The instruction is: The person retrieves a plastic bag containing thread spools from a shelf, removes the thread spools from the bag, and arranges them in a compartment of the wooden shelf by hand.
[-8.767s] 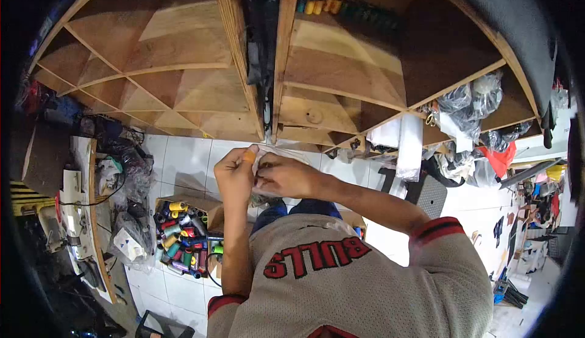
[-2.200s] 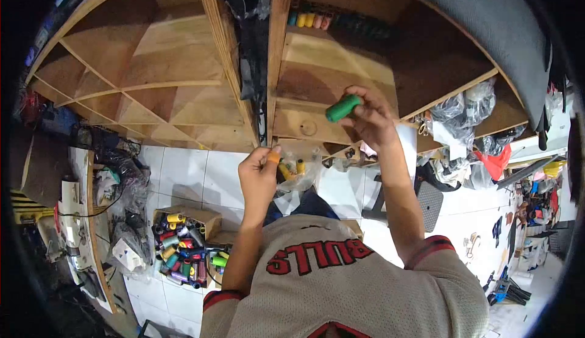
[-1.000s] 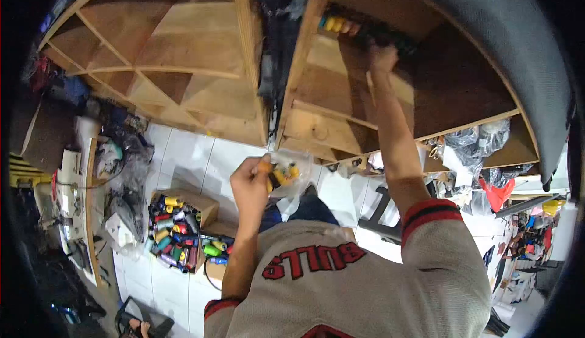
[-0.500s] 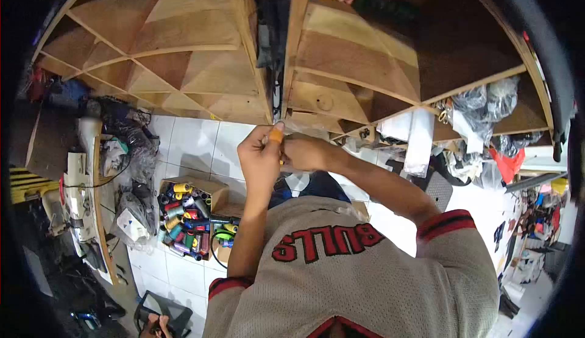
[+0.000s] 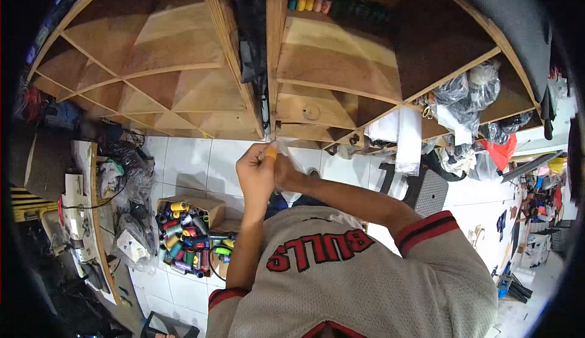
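My left hand point(image 5: 255, 166) is raised in front of the chest, its fingers closed around a small orange thread spool point(image 5: 270, 152). Right beside it, my right hand point(image 5: 285, 173) is closed, with its fingers curled close to the spool. Its fingertips are mostly hidden behind the left hand, so what they grip is unclear. A faint, clear, plastic-like patch point(image 5: 284, 147) shows just past the right hand. Both hands are in front of the lower edge of the wooden shelving point(image 5: 183, 122).
A cardboard box point(image 5: 210, 211) full of colored thread spools point(image 5: 186, 240) stands on the tiled floor at left. More spools point(image 5: 309, 3) line an upper shelf. A sewing machine point(image 5: 74, 207) is far left; plastic-wrapped bundles point(image 5: 469, 94) and a grey stool point(image 5: 426, 192) are at right.
The view has shifted, so the shelves sit lower and further left in it. My hands stay together at the orange spool, with the right hand now closer behind the left.
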`<state>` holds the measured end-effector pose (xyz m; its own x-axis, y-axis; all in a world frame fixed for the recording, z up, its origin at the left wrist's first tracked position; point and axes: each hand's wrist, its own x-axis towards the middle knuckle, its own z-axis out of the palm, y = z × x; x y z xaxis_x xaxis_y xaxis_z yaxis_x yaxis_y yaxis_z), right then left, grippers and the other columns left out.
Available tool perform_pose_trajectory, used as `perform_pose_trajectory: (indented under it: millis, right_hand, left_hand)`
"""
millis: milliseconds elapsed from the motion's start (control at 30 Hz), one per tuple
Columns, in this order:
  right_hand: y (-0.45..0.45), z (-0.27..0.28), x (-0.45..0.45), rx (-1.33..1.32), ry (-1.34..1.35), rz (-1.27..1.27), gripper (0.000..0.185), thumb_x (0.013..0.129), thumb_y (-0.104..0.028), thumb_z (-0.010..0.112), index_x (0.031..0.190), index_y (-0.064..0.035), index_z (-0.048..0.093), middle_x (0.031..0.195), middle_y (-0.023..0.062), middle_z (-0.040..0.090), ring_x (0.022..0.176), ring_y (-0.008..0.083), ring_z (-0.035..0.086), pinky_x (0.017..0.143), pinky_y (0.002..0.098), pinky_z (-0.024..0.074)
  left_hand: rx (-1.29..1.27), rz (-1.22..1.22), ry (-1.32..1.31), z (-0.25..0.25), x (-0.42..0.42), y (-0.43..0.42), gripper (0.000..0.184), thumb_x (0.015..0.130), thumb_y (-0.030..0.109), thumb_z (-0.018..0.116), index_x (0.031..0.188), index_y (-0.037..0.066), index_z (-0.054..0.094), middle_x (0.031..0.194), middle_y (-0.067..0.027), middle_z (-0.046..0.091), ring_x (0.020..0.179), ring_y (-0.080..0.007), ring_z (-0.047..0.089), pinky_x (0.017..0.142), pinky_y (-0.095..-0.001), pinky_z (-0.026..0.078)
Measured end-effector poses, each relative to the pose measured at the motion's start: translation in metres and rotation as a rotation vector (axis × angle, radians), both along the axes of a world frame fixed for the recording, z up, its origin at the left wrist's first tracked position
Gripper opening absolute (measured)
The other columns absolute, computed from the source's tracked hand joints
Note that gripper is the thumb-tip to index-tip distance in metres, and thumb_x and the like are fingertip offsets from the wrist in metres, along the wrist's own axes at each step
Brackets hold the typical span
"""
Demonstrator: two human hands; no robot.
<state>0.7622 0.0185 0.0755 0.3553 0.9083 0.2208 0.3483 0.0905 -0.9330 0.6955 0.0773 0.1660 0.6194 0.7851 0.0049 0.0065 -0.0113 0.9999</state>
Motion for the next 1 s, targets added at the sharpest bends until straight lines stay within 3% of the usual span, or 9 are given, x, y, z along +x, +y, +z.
perform_pose_trajectory:
  millis: [33, 167, 267, 367, 467, 567, 633, 867, 1000]
  right_hand:
    - [0.002, -0.004, -0.005, 0.072, 0.258, -0.049, 0.019, 0.083, -0.019, 0.054, 0.09, -0.0011, 0.052, 0.079, 0.0093, 0.056, 0.075, 0.019, 0.055, 0.064, 0.0325, 0.0426]
    - [0.007, -0.002, -0.006, -0.14, 0.102, -0.08, 0.022, 0.077, -0.018, 0.056, 0.091, -0.002, 0.051, 0.082, 0.0117, 0.056, 0.079, 0.0254, 0.056, 0.069, 0.0359, 0.0428]
    - [0.008, -0.003, -0.001, -0.079, 0.023, -0.04, 0.022, 0.075, -0.016, 0.058, 0.09, -0.0013, 0.052, 0.083, 0.0141, 0.057, 0.078, 0.0285, 0.056, 0.07, 0.0393, 0.0429]
    - [0.007, -0.007, 0.017, -0.335, -0.21, 0.055, 0.028, 0.072, -0.015, 0.063, 0.095, -0.0004, 0.054, 0.09, 0.0165, 0.06, 0.082, 0.0309, 0.058, 0.072, 0.0409, 0.0438]
    - [-0.014, 0.065, 0.031, -0.552, -0.078, 0.044, 0.037, 0.072, -0.014, 0.065, 0.105, -0.0008, 0.054, 0.096, 0.0183, 0.062, 0.089, 0.0303, 0.059, 0.079, 0.039, 0.0455]
    - [-0.036, 0.117, 0.042, -0.449, 0.028, 0.04, 0.041, 0.075, -0.011, 0.065, 0.113, -0.0013, 0.053, 0.101, 0.016, 0.062, 0.094, 0.0252, 0.061, 0.084, 0.0342, 0.046]
    - [-0.047, 0.144, 0.052, -0.422, 0.326, -0.021, 0.039, 0.079, -0.008, 0.064, 0.115, -0.001, 0.052, 0.101, 0.013, 0.061, 0.096, 0.0207, 0.059, 0.085, 0.0321, 0.0464]
    - [-0.078, 0.154, 0.108, -0.075, 0.785, -0.197, 0.039, 0.081, 0.002, 0.059, 0.119, -0.0009, 0.05, 0.111, 0.0102, 0.056, 0.1, 0.0198, 0.057, 0.088, 0.0302, 0.0477]
    - [-0.077, 0.182, 0.133, -0.125, 0.584, -0.413, 0.035, 0.082, 0.0, 0.059, 0.116, 0.0021, 0.052, 0.105, 0.0099, 0.057, 0.098, 0.0166, 0.056, 0.089, 0.0291, 0.0452]
  left_hand:
    - [-0.019, -0.018, 0.013, 0.0, 0.0, -0.001, 0.018, 0.084, 0.013, 0.063, 0.075, -0.002, 0.061, 0.058, 0.0075, 0.044, 0.051, -0.0012, 0.033, 0.044, -0.019, 0.024]
    - [-0.06, -0.023, 0.034, 0.0, 0.0, 0.0, 0.017, 0.085, 0.013, 0.063, 0.076, -0.002, 0.062, 0.058, 0.0072, 0.046, 0.052, -0.0007, 0.034, 0.044, -0.0188, 0.024]
    - [0.025, 0.019, 0.022, 0.005, 0.0, 0.004, 0.017, 0.085, 0.013, 0.063, 0.076, -0.002, 0.062, 0.058, 0.0076, 0.045, 0.051, -0.0001, 0.034, 0.044, -0.0185, 0.023]
    - [-0.087, 0.031, 0.08, 0.011, -0.001, 0.009, 0.015, 0.084, 0.012, 0.063, 0.079, -0.002, 0.063, 0.058, 0.0054, 0.049, 0.052, -0.0015, 0.038, 0.045, -0.0184, 0.029]
    - [-0.187, 0.03, 0.054, 0.024, -0.001, 0.006, 0.017, 0.085, 0.013, 0.063, 0.079, -0.003, 0.063, 0.059, 0.0044, 0.05, 0.051, -0.0022, 0.038, 0.044, -0.0191, 0.029]
    - [-0.122, 0.01, 0.007, 0.016, 0.0, 0.01, 0.018, 0.085, 0.014, 0.063, 0.077, -0.002, 0.062, 0.057, 0.0053, 0.048, 0.049, -0.0015, 0.035, 0.042, -0.0193, 0.027]
    - [-0.166, 0.028, -0.031, 0.018, 0.003, 0.009, 0.018, 0.085, 0.014, 0.063, 0.076, -0.002, 0.061, 0.055, 0.0057, 0.046, 0.047, -0.0013, 0.034, 0.041, -0.0196, 0.025]
    - [-0.322, 0.029, -0.018, 0.025, 0.009, 0.009, 0.019, 0.085, 0.014, 0.063, 0.073, 0.0, 0.061, 0.051, 0.0062, 0.042, 0.041, -0.0011, 0.031, 0.037, -0.0209, 0.021]
    - [-0.286, 0.055, -0.027, 0.02, 0.01, 0.009, 0.018, 0.085, 0.015, 0.063, 0.073, 0.001, 0.061, 0.05, 0.0064, 0.041, 0.041, -0.0015, 0.031, 0.038, -0.0202, 0.02]
